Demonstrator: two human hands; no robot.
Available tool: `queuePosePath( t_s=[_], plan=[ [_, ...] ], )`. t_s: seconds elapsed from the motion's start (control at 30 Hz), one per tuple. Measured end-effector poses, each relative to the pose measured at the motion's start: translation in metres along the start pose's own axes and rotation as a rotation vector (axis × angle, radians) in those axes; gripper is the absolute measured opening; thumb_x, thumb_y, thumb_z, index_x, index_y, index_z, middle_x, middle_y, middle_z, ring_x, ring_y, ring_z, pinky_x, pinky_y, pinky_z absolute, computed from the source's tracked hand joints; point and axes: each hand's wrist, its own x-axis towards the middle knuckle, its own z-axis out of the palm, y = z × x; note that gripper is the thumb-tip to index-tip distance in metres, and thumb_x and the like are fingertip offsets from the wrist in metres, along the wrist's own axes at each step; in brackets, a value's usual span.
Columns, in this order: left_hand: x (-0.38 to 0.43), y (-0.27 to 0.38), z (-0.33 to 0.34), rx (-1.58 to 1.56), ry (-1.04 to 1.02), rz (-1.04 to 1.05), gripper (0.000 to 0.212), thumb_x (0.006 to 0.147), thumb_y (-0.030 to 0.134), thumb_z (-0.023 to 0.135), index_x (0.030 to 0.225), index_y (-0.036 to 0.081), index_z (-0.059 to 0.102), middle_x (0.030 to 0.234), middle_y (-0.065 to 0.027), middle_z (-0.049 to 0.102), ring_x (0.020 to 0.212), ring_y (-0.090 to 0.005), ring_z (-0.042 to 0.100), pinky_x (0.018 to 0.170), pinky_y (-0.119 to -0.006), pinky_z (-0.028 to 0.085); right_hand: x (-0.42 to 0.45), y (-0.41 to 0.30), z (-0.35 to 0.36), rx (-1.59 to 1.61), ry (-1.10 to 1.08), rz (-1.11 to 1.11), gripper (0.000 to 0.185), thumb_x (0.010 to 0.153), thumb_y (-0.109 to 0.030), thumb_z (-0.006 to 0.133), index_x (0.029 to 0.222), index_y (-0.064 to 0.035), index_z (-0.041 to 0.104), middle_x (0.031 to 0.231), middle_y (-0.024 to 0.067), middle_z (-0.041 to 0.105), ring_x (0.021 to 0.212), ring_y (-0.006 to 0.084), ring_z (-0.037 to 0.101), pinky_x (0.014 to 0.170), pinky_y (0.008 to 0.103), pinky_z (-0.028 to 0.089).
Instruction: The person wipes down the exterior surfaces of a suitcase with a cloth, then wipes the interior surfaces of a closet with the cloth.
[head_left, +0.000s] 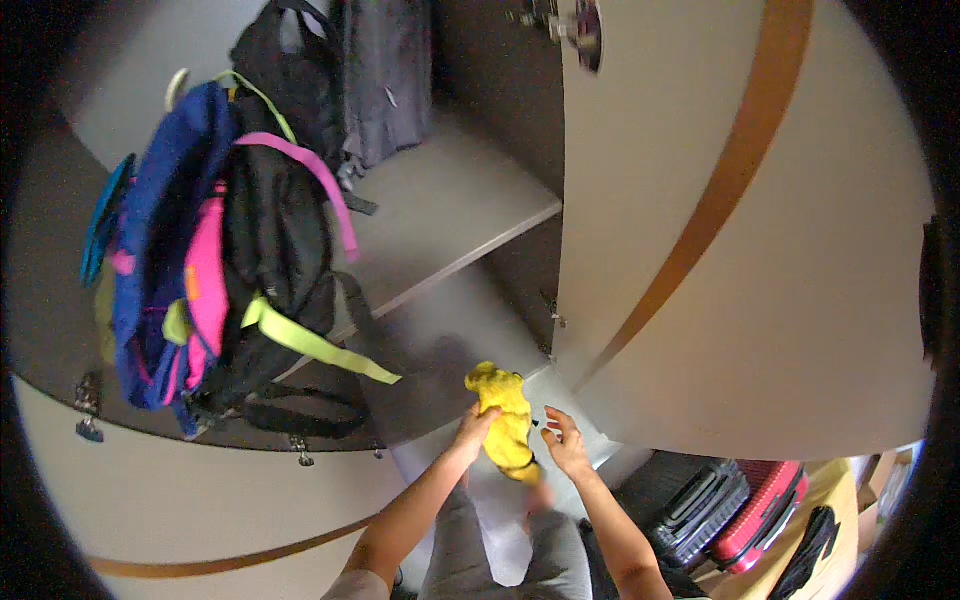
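Note:
A soft yellow fuzzy item (504, 420) with dark trim near its lower end hangs in front of my legs. It could be a plush toy or a pouch; I cannot tell which. My left hand (474, 431) grips its left side, thumb on top. Just to the right, my right hand (568, 448) is held with its fingers apart and slightly curled, holding nothing. A small black tip (535, 423) sticks out from the item's right edge towards that hand.
Bags hang to my left: a blue and pink backpack (206, 277), a black one (277, 232) with straps and a grey bag (386, 75). A cabinet shelf (457, 210) lies ahead, its door (697, 322) to the right. Black (701, 510) and red (761, 517) suitcases stand lower right.

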Motion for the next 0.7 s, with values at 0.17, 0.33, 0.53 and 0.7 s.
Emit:
queuePosePath(
  t_s=[0.17,0.33,0.53,0.7],
  plan=[
    [0.139,-0.069,-0.093,0.179,0.281,0.001,0.039,0.087,0.019,0.065,0.121,0.0,0.058,0.112,-0.0097,0.065,0.096,-0.0224,0.064,0.086,-0.038,0.053,0.054,0.082,0.056,0.07,-0.074,0.145,0.043,0.088,-0.011,0.062,0.13,-0.0107,0.057,0.125,0.015,0.062,0.103,0.027,0.067,0.09,0.0383,0.052],
    [0.258,-0.082,-0.152,0.713,0.212,0.3,0.053,0.086,0.036,0.064,0.127,0.003,0.057,0.111,-0.0151,0.068,0.098,-0.0348,0.065,0.086,-0.043,0.052,0.134,0.193,0.112,0.023,0.006,0.144,0.038,0.091,-0.016,0.059,0.129,-0.0119,0.059,0.119,0.0123,0.066,0.102,0.0262,0.067,0.09,0.0368,0.052],
    [0.373,-0.178,-0.15,1.462,0.024,0.419,0.07,0.086,0.052,0.06,0.141,0.011,0.047,0.119,-0.019,0.065,0.111,-0.0392,0.06,0.093,-0.048,0.049,0.247,0.31,0.214,0.145,0.152,0.166,0.035,0.092,-0.013,0.057,0.127,-0.0085,0.06,0.11,0.0114,0.069,0.1,0.0228,0.066,0.088,0.0331,0.051],
    [0.442,-0.237,-0.177,1.639,-0.166,0.238,0.053,0.093,0.05,0.052,0.121,0.007,0.063,0.119,-0.0163,0.065,0.112,-0.0353,0.061,0.093,-0.045,0.049,0.3,0.408,0.276,0.104,0.415,0.068,0.032,0.091,-0.008,0.054,0.12,-0.0025,0.063,0.105,0.0133,0.068,0.095,0.0221,0.066,0.087,0.0324,0.05]
  ],
)
